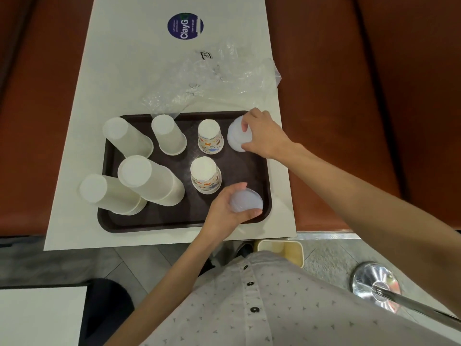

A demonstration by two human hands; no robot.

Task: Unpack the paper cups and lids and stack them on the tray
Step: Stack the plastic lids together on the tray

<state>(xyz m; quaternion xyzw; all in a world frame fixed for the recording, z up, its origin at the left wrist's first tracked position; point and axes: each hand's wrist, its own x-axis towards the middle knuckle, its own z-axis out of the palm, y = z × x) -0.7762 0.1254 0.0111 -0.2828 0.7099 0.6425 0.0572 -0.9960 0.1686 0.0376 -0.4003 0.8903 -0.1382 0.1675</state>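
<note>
A dark brown tray (154, 217) lies on the white table. On its left side stand several stacks of plain white cups (147, 179), upside down. Two stacks of patterned cups (210, 138) stand upside down in the middle. My right hand (264, 136) grips a stack of translucent lids (235, 136) at the tray's far right corner. My left hand (228, 212) holds a second stack of lids (245, 201) over the tray's near right corner.
Crumpled clear plastic wrapping (219, 78) lies on the table (124, 58) just beyond the tray. A round blue sticker (185, 26) sits farther back. Reddish-brown benches flank the table. A pale bin (294, 250) and a metal table base (376, 283) are below.
</note>
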